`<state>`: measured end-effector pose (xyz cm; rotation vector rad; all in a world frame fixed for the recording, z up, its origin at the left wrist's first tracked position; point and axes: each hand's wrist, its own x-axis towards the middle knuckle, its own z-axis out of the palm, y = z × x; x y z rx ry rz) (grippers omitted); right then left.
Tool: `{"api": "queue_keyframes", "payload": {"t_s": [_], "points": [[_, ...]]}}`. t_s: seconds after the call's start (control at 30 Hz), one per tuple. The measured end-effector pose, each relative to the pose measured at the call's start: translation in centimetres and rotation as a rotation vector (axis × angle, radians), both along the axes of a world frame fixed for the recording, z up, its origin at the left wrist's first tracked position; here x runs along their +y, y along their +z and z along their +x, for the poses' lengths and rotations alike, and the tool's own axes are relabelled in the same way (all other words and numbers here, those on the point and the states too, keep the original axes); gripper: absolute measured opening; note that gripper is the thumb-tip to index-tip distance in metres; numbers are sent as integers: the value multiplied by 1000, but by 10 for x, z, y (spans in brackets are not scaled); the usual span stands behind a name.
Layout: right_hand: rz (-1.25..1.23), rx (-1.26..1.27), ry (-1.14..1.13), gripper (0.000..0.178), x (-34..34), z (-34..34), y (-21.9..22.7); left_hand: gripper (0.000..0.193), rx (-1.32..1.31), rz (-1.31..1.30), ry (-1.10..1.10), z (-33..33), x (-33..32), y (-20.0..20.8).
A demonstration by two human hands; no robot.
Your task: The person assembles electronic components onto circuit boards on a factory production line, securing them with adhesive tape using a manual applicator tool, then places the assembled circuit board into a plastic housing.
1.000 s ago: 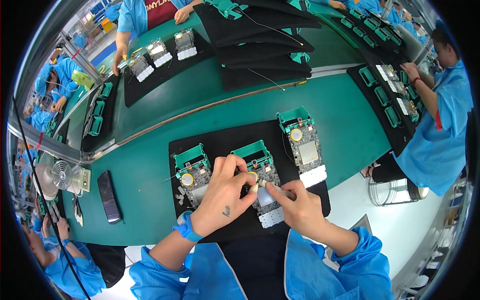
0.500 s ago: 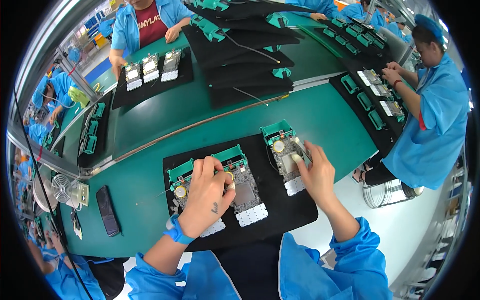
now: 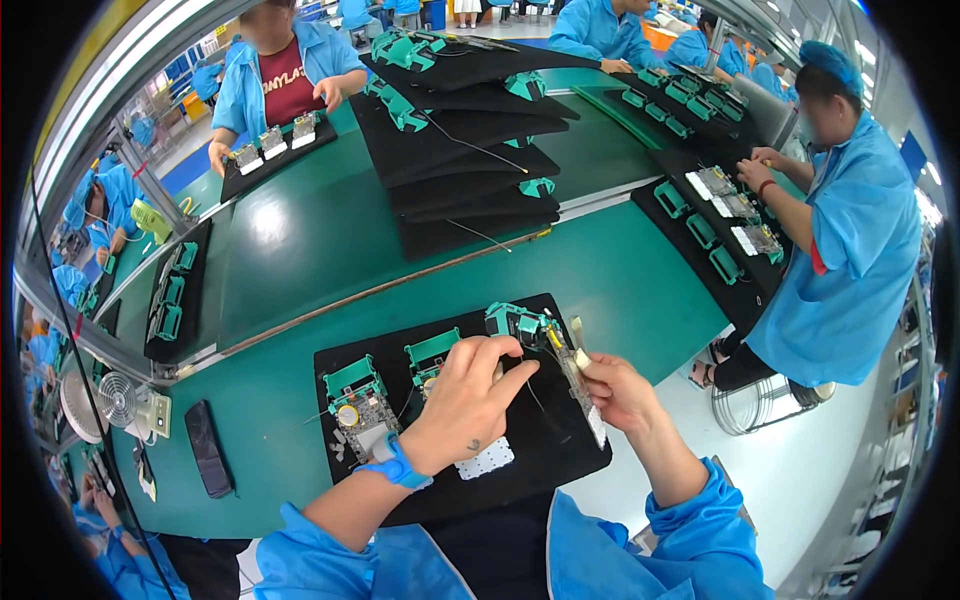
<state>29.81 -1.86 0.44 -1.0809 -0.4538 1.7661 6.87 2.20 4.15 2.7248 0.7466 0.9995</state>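
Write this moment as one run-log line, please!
Left hand: over middle grey-and-white circuit board | Right hand: at edge of tilted grey circuit board with green plastic frame | Beneath: black rectangular mat

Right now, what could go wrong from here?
The rightmost board stands tilted in the right grip; it could slip and knock against the black mat. The left grip is over the middle board and might brush its parts. Loose pale bits beside the leftmost board could scatter if bumped.
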Motion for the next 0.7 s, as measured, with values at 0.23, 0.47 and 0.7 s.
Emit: {"api": "queue_keyframes", "payload": {"t_s": [0.23,0.47,0.7], "points": [[1,25,17,12,0,-1,-3,31,-192,-83,-6,11,0,4],[-20,-15,14,13,-6,-6,-1,21,-54,200,5,8,6,-6],[79,-127,-17,21,-12,-10,-7,17,-205,-118,-64,-15,14,-11]]}}
